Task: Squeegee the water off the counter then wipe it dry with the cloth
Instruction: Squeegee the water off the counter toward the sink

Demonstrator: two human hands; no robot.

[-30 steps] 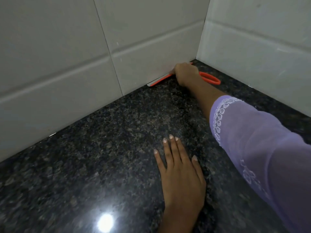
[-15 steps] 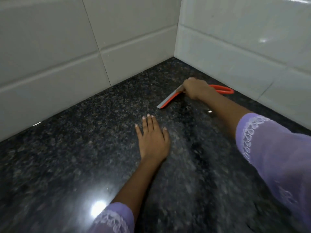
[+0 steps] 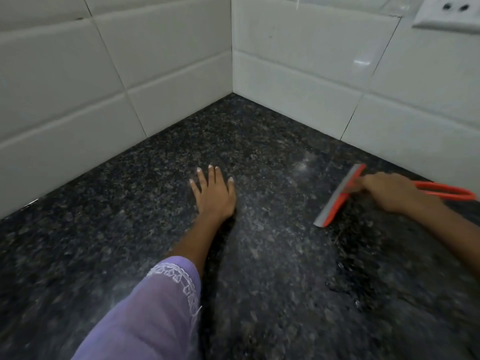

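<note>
An orange squeegee (image 3: 337, 201) with a grey rubber blade rests blade-down on the dark speckled granite counter (image 3: 259, 141), at the right. My right hand (image 3: 392, 193) grips it just behind the blade, and its orange loop handle sticks out to the right. A streak of water (image 3: 353, 266) glistens on the counter below the blade. My left hand (image 3: 214, 193) lies flat on the counter in the middle, fingers spread, holding nothing. No cloth is in view.
White tiled walls (image 3: 298, 74) meet in a corner at the back of the counter. A white wall socket (image 3: 449, 14) sits at the top right.
My right hand has dragged the squeegee from the back wall corner across the counter towards me and to the right. My left hand stays flat on the counter.
</note>
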